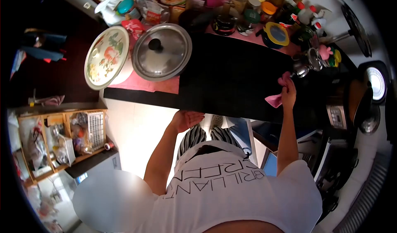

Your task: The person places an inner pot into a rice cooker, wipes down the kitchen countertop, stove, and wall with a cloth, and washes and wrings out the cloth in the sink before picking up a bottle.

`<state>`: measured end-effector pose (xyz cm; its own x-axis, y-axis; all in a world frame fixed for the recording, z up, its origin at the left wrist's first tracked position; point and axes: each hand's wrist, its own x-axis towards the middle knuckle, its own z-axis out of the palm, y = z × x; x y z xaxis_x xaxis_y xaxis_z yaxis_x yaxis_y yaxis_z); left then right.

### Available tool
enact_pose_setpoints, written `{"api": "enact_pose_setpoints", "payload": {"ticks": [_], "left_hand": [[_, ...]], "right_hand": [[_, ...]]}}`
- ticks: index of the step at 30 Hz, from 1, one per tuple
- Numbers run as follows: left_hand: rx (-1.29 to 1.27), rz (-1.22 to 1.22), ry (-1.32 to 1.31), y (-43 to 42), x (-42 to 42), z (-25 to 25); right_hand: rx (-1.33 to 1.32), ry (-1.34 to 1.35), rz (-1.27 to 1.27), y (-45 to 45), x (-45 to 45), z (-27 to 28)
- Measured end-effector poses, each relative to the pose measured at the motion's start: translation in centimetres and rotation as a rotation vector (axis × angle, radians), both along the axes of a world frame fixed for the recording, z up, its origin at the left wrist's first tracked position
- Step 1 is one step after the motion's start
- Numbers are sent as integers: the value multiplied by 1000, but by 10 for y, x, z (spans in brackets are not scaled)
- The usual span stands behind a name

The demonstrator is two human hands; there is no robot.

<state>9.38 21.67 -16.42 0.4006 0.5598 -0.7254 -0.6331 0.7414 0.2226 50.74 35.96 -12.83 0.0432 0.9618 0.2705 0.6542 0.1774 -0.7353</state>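
My right hand (289,96) grips a pink cloth (273,101) above the right part of the black countertop (235,74). One end of the cloth hangs left of the fingers and another part shows above them. Just beyond that hand stands a shiny metal pot (304,63). At the counter's front edge, my left hand (188,120) is palm up with fingers stretched out, holding nothing. Farther back on the left, a steel lid (162,51) with a black knob covers a round vessel, beside a tilted floral enamel dish (106,58).
Bottles and jars (252,16) crowd the back of the counter. A yellow-and-blue lidded container (276,35) sits near the pot. To the right are a cooker with a button panel (337,116) and a lit round lamp (376,82). A wooden shelf (62,142) stands at left.
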Motion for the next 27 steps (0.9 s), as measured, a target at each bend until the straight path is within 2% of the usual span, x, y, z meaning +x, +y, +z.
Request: {"api": "enact_pose_setpoints", "payload": {"ticks": [2,3,4,5,6,7,8,9,11,12,13,14,15,17,19,20,21,22,23,24,25,27], "left_hand": [[5,-18,-23,-3,0,-1],[13,-11,-47,-4,-1,-3],[17,-23,-61,-5,-2,-6],[16,-52,-57,-7,-5,-7],[1,-46,-59,-7,-8,-8],[-17,-37,-61,-7,-11,-8],[-65,-23,-30,-6,-12,1],[-64,-41,-30,-8,-18,-6],[66,-28,61,-16,-37,-25],[87,15,-108,-14,-41,-15],[88,-4,-107,-12,-42,-9],[28,-37,27,-12,-43,-6],[-27,-74,159,-12,-43,-6],[-86,-83,58,-14,-45,-16],[-105,-105,89,-17,-42,-19],[-101,-130,83,-18,-40,-22],[-99,-151,80,-19,-39,-24],[-103,-177,82,-20,-37,-24],[-103,-199,59,-21,-36,-24],[-107,-212,62,-21,-34,-24],[-110,-222,66,-21,-32,-24],[-97,-261,31,-21,-31,-23]], "right_hand": [[64,-601,-208,-7,-18,-12],[158,-619,-237,-13,-41,-26],[40,-513,-240,-19,-79,-20],[-271,-258,-138,-30,-122,4],[-32,-445,42,-30,-153,-33],[-32,-367,109,-51,-203,-11],[160,-373,270,-68,-239,3],[112,-194,504,-74,-267,5],[232,-246,534,-103,-316,-15],[233,-247,517,-102,-315,-18],[215,-229,630,-101,-314,-22],[193,-209,739,-100,-313,-23],[187,-213,711,-97,-300,-13],[162,-3,691,-85,-246,7],[-258,818,430,-78,-180,-2],[32,-50,214,-74,-130,-23],[17,-216,59,-74,-84,-8],[-13,-251,-207,-68,-33,-44],[161,-407,-234,-72,8,-11],[172,-439,-438,-67,57,-36],[199,-479,-403,-65,106,-35],[82,-642,-918,-57,147,-40]]}}
